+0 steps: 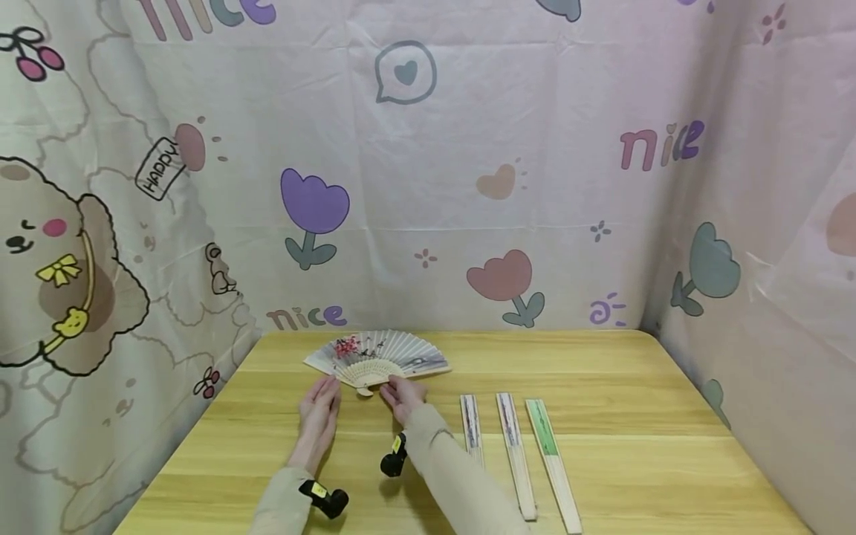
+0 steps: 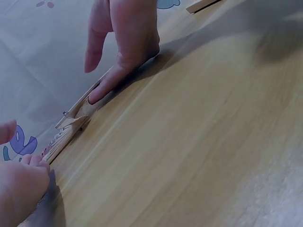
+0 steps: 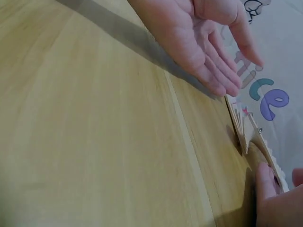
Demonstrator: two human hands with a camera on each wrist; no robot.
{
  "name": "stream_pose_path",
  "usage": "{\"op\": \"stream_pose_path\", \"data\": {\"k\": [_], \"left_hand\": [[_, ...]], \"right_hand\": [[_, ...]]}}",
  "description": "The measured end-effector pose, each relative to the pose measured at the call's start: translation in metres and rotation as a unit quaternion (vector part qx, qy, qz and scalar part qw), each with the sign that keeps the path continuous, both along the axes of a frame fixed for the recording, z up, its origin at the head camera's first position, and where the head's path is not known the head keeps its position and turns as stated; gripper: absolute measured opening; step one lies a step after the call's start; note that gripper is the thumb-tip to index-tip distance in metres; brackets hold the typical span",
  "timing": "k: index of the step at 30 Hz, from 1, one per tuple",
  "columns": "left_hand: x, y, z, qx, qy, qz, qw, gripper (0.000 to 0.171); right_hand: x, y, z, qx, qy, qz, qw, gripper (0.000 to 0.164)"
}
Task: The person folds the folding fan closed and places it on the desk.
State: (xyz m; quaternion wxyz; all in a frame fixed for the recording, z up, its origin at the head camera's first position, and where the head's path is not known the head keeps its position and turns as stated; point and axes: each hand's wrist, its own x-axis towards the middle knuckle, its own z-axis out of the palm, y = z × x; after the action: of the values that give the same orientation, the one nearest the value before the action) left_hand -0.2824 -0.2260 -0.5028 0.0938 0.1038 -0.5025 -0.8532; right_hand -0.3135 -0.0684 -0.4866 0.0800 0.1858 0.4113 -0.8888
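Note:
Spread wide at the back left of the table is a folding fan [image 1: 381,357], with a pale pleated leaf, red blossoms and wooden ribs. My left hand [image 1: 319,405] is at its left end; the right wrist view shows that hand's palm [image 3: 189,42] and extended fingers, fingertips right at the fan's edge. On the other side, my right hand [image 1: 404,397] touches the fan's right edge near the pivot. From the left wrist view, one straight finger [image 2: 102,87] of the right hand rests against the fan's wooden base [image 2: 78,116], its thumb held apart.
To the right lie three folded fans in a row: a bluish one [image 1: 471,423], a purplish one [image 1: 515,453] and a green one [image 1: 551,453]. A printed cloth [image 1: 428,186] hangs behind the table [image 1: 642,416] and along both sides. Each sleeve carries a small black wrist camera.

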Motion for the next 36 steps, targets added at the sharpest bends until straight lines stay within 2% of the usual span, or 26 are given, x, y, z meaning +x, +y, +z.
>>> {"op": "stream_pose_path", "data": {"k": [5,14,25,33,36], "left_hand": [[0.0,0.002,-0.001,-0.006,0.003,-0.004,1.0,0.073],[-0.001,0.003,-0.004,0.012,0.006,0.01,0.9999,0.07],[-0.003,0.004,0.001,0.05,0.019,-0.026,0.9983,0.073],[0.0,0.011,0.004,0.044,0.016,-0.012,0.9988,0.072],[0.0,0.014,0.005,0.057,0.023,0.002,0.9981,0.066]], "right_hand": [[0.0,0.001,0.003,0.006,-0.016,-0.002,1.0,0.038],[-0.001,0.005,0.003,-0.015,-0.009,0.001,1.0,0.038],[0.005,0.008,-0.002,-0.007,0.024,0.025,0.999,0.026],[0.012,0.017,-0.003,0.006,0.051,0.029,0.998,0.023],[0.015,0.02,-0.002,0.003,0.05,0.027,0.998,0.015]]}}
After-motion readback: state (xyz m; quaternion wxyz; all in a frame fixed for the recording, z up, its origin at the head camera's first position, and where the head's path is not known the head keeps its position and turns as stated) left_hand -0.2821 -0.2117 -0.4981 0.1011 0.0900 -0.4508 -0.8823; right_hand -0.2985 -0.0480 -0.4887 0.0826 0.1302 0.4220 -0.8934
